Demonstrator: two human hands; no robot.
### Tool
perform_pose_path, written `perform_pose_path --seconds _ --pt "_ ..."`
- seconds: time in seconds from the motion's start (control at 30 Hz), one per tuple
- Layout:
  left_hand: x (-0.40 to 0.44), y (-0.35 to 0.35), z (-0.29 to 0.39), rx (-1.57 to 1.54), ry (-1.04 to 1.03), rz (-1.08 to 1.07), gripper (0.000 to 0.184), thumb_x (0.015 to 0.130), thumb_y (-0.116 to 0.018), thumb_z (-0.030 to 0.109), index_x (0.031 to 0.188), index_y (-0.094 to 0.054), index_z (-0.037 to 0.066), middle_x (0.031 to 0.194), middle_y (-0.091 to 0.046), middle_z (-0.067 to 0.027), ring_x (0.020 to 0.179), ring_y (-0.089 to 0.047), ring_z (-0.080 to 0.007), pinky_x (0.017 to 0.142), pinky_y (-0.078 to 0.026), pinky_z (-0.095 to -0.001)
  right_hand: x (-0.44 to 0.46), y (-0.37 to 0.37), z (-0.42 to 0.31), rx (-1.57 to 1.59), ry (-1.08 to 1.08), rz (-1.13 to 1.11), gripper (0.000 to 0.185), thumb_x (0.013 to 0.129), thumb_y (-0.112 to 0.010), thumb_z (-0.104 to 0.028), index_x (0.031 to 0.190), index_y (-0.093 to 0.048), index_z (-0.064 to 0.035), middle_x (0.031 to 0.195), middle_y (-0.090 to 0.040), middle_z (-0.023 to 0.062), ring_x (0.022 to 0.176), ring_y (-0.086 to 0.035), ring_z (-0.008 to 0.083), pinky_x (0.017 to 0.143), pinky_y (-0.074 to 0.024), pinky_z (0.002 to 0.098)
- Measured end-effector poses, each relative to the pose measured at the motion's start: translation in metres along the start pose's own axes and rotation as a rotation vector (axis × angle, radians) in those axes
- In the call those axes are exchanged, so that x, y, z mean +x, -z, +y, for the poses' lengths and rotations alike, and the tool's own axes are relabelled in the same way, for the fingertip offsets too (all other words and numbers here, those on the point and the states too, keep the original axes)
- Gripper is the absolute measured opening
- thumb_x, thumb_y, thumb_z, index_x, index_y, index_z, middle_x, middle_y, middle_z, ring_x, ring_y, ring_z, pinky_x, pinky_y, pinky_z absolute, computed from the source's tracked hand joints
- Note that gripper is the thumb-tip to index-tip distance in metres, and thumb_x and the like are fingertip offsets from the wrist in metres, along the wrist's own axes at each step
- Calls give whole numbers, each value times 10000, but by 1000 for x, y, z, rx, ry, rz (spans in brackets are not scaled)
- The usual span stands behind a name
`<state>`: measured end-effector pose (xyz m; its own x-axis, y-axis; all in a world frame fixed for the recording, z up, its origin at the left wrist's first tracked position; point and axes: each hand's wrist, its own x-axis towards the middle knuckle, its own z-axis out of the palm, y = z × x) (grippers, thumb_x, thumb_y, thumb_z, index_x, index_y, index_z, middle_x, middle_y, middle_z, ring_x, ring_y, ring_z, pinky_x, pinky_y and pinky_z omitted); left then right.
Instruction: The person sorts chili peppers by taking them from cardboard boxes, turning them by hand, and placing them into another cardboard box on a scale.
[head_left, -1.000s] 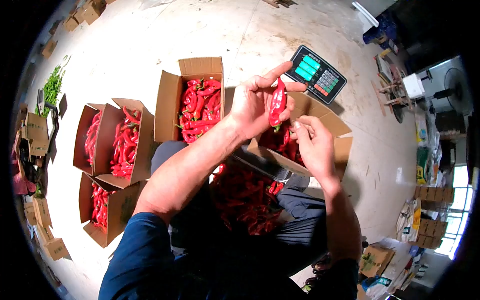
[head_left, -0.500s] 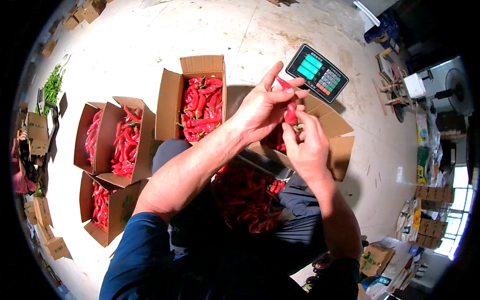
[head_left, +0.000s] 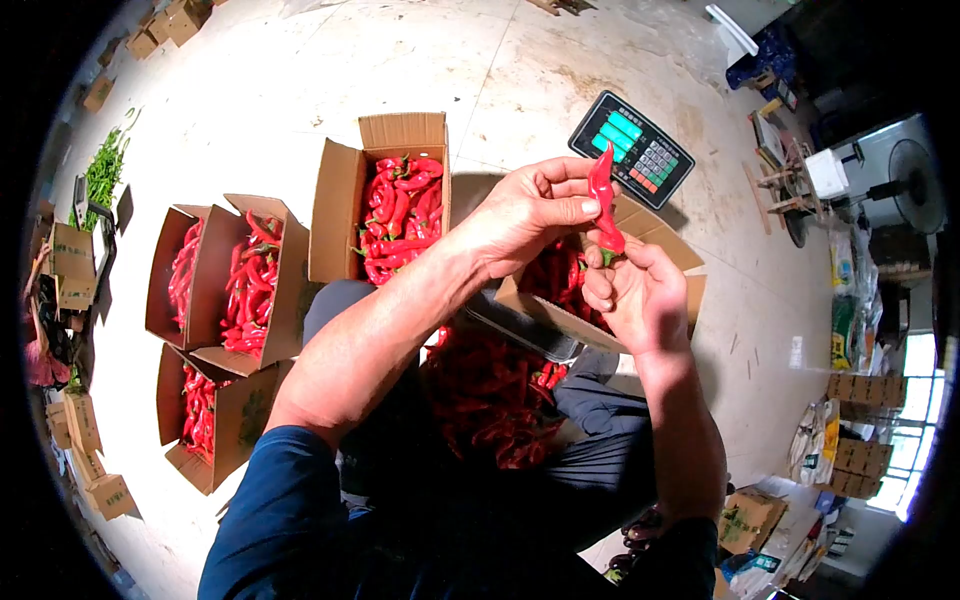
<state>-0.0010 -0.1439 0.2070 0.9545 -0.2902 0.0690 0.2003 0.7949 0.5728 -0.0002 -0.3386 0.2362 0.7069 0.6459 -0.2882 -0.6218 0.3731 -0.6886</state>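
Note:
A single red chili pepper (head_left: 602, 190) is held up in front of me, its pointed tip upward and its green stem end down. My left hand (head_left: 535, 215) pinches its side between thumb and curled fingers. Around the stem end close the fingers of my right hand (head_left: 645, 295). Beneath both hands stands an open cardboard box (head_left: 655, 235) with red peppers inside, partly hidden by my hands. A large heap of red peppers (head_left: 490, 395) lies in shadow between my legs.
Left of my hands is an open carton (head_left: 335, 210) full of red peppers. Several more pepper-filled boxes (head_left: 285, 290) stand farther left. A scale display (head_left: 632, 150) sits beyond my right hand. Green peppers (head_left: 105, 170) lie at far left, and a fan (head_left: 912, 185) is at far right.
The pepper has moved right and now stands more upright. My left hand's spread fingers have curled in, and my right hand has turned and shifted slightly right.

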Motion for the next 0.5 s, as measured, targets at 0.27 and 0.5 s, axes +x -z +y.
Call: perform_pose_path --seconds 0.27,0.5 --pt "3 -1 -12 480 -9 130 328 829 -735 -3 1119 -584 -30 943 -669 -64 880 -645 -143 812 -534 -270 3 4 11 -846 209 247 241 1013 -535 -194 1088 -601 25 923 -650 71 785 -607 114 672 -502 259" --pt "-40 8 119 648 -678 550 358 960 -608 323 1101 -616 -6 989 -665 -117 920 -621 -220 868 -490 -338 9 30 8 -1413 334 575 305 999 -560 -280 1038 -598 20 763 -662 153 697 -646 231 674 -515 350"
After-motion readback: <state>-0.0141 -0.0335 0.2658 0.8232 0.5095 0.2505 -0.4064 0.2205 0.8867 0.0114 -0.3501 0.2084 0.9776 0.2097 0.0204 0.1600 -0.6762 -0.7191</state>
